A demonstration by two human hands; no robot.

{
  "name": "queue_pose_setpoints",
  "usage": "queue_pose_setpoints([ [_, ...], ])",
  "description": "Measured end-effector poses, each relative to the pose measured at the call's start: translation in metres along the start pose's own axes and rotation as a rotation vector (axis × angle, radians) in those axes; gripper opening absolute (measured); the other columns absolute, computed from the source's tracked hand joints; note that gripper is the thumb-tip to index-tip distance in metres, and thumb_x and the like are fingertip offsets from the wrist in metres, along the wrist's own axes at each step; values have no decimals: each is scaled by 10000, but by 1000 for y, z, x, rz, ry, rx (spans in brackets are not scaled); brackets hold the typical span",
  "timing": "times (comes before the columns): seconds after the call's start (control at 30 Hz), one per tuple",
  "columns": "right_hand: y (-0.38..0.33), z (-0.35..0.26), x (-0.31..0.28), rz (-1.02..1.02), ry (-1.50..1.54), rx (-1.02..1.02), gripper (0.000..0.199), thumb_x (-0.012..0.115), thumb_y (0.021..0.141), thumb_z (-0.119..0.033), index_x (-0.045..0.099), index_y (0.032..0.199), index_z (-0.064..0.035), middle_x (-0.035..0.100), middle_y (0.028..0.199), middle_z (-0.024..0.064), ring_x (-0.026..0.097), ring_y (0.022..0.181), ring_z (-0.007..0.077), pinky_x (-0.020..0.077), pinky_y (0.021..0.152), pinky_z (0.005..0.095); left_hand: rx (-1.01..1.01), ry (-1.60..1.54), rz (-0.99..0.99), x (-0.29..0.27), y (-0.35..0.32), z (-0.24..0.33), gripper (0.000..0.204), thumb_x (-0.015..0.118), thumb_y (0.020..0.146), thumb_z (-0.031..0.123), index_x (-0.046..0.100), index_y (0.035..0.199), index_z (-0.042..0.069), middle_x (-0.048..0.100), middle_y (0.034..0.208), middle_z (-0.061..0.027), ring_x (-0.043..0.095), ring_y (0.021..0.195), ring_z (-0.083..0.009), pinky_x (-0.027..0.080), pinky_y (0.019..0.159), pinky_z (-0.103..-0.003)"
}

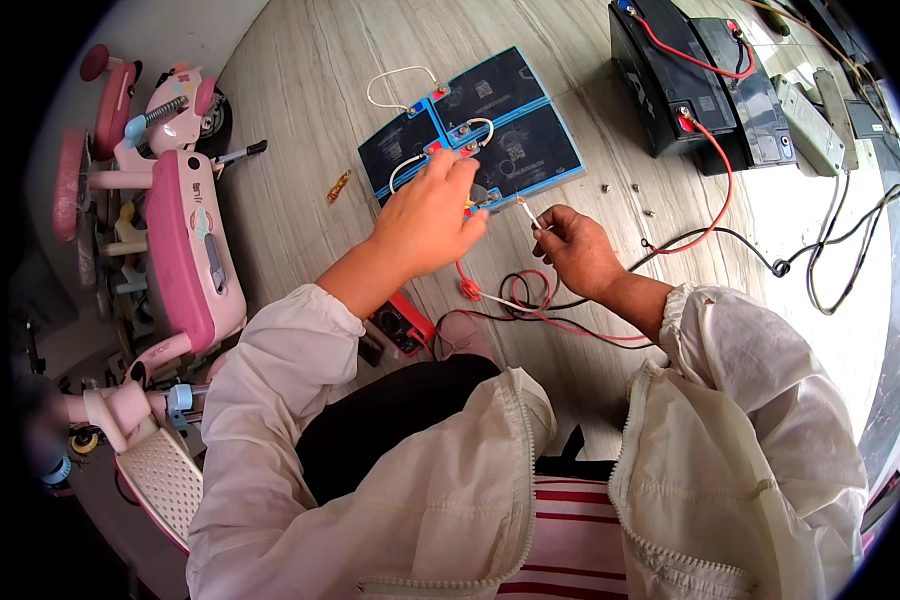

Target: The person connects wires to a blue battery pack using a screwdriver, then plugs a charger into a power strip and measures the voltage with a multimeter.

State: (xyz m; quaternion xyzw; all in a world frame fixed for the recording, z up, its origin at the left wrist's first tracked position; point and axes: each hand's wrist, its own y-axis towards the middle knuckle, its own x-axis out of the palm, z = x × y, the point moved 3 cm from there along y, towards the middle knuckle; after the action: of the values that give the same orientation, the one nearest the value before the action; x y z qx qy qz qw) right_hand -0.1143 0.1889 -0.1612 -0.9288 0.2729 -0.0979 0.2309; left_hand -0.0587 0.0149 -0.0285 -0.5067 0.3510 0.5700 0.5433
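A block of several blue-sided black batteries (510, 145) lies on the floor in front of me, with short white jumper wires (402, 70) bridging some terminals. My left hand (425, 215) is over the block's near left part, fingers apart around the terminals, hiding what lies beneath. A bit of yellow shows between its thumb and fingers, too small to name. Just right of the block, my right hand (575, 250) pinches a white wire (528, 212) whose metal end points toward the block's near edge.
A red multimeter (402, 325) sits by my foot, near tangled red and black leads (530, 295). Larger black batteries (670, 85) with red cables stand at the back right beside a grey box (808, 125). Small screws (635, 188) lie nearby. A pink scooter (185, 245) lies at the left.
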Motion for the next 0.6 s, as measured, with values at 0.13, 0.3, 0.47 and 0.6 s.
queue_pose_setpoints([
  [0.13, 0, 2, 0, 6, 15, 11, 114, 587, 946, -108, 601, 982, -1, 705, 787, 126, 695, 738, 220, 537, 723, 358, 26, -84, -71, 2, -1, 1, 318, 639, 926, 252, 581, 1198, 99, 608, 993, -167, 640, 864, -389, 520, 729, -466],
  [0.3, -1, 1, -1, 0, -27, 2, 110, 587, 944, -105, 602, 975, 0, 704, 787, 127, 693, 735, 224, 536, 718, 359, -152, -7, -208, 6, 3, -11, 315, 617, 907, 171, 569, 1208, 95, 556, 1133, -179, 633, 864, -387, 514, 734, -458],
  [0.47, -2, -1, -1, -3, -7, 1, 104, 585, 943, -100, 600, 969, 0, 701, 783, 127, 694, 737, 225, 536, 716, 358, 37, -205, -10, 7, -3, -3, 307, 652, 915, 254, 578, 1164, 88, 599, 1022, -165, 634, 846, -384, 511, 722, -460],
  [0.6, 0, 3, -2, 0, -9, -10, 103, 585, 943, -98, 598, 970, 0, 701, 783, 128, 695, 738, 223, 536, 715, 358, -58, -124, -125, 3, 4, 1, 352, 645, 910, 239, 551, 1194, 53, 599, 1034, -167, 632, 898, -383, 508, 754, -468],
])
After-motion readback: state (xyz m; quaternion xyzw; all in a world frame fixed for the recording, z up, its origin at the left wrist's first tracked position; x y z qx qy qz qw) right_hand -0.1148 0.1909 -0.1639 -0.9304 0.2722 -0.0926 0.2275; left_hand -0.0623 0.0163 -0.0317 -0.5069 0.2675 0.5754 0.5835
